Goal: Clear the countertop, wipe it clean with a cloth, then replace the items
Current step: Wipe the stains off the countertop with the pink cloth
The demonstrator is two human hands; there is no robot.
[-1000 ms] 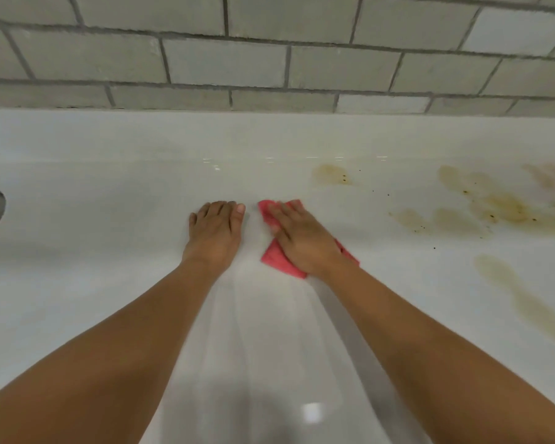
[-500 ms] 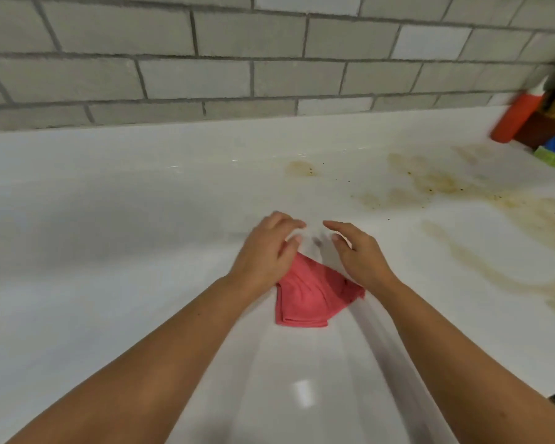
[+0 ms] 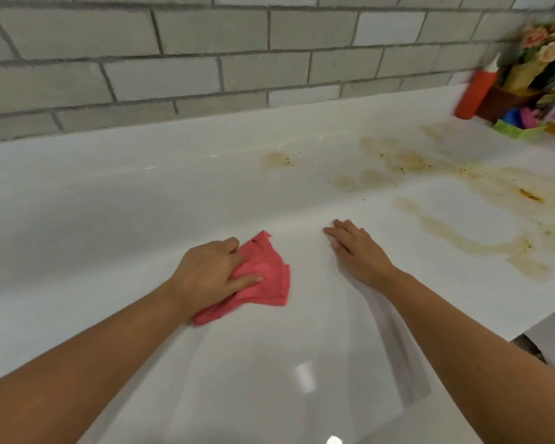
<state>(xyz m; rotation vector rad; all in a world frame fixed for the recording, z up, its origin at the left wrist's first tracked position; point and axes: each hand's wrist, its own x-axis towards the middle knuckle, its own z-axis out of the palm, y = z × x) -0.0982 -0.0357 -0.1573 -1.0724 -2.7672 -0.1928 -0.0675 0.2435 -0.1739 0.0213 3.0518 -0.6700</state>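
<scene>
Step in hand, as judged: wiping.

- Left hand grips cloth, fingers curled over it. Cloth pressed on bench, under that hand and just right of it.
- Right hand flat, fingers straight, holds nothing. Rests on bench right of cloth, apart from it.
- Stains lie right of right hand and beyond it.

To do well:
- Press cloth flat.
- Sweep toward stains in overlapping strokes.
- Lift right hand clear of path.
- Turn cloth to clean face; corner already specked.

Count:
- Cloth: one.
- Hands: two.
- Bottle, far right: one.
- Stains: several, merged, no exact count.
</scene>
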